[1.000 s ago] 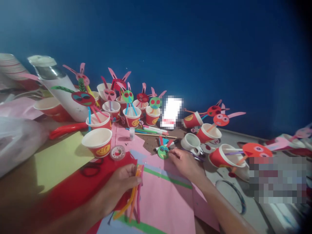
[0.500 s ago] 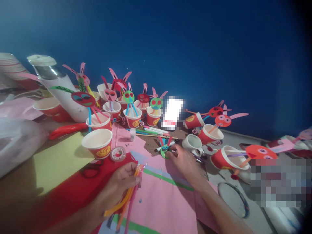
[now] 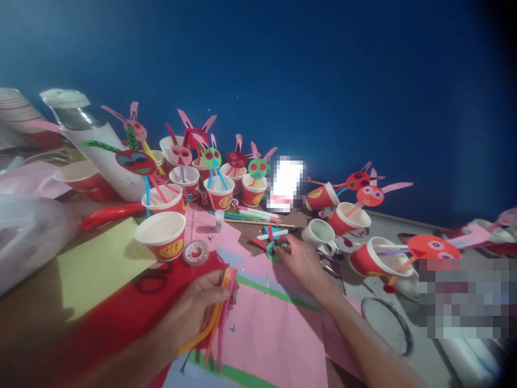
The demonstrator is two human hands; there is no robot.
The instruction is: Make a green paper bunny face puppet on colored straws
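My left hand (image 3: 200,302) is closed around a few drinking straws (image 3: 220,334), orange, yellow and pink, gathered at their top ends with something shiny like clear tape. Below the fingers the straws fan out over the pink paper (image 3: 274,334). My right hand (image 3: 302,264) has its thumb and fingertips pinched on a small green paper rabbit face (image 3: 273,257) with red ears. This face lies low over the table beside a few markers, and the fingers cover part of it. A white mug (image 3: 317,234) stands just beyond the right hand.
Several red paper cups (image 3: 220,200) with paper rabbit faces on straws stand at the back. Near the left hand are a wide paper cup (image 3: 172,249), a tape roll (image 3: 186,253), red scissors (image 3: 109,216) and yellow paper (image 3: 100,269). A blurred-out phone-like shape (image 3: 286,183) leans behind markers (image 3: 256,214).
My right hand has moved slightly left, its fingers now further over the green face, whose ears look lower and tilted. The left hand has tilted the straws a little more upright.
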